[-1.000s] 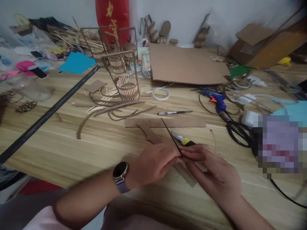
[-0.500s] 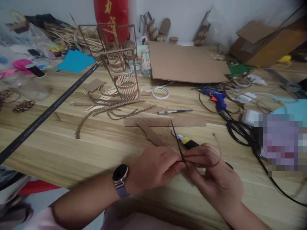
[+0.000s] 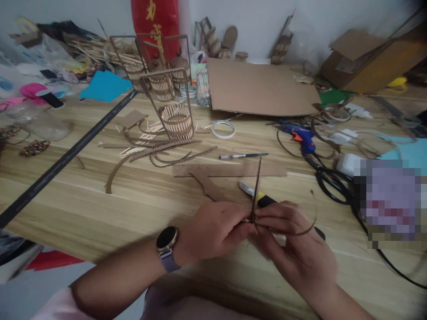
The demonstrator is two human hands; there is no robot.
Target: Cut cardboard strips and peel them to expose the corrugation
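My left hand and my right hand meet fingertip to fingertip low in the view, right of centre. Both pinch a thin brown cardboard strip. One part of it stands up between the fingers, and a thin curved end loops out over my right hand. Just behind the fingers lies a utility knife with a yellow and black handle, partly covered by my right hand. Flat cardboard pieces rest beyond it.
A small stick basket with a tall handle stands left of centre, near loose cardboard strips. Also about are a pen, a tape roll, a blue glue gun with black cable, and a large cardboard sheet.
The upright part of the strip has swung from leaning left to leaning slightly right. Its curved end has shifted outward to the right. Both hands have barely moved.
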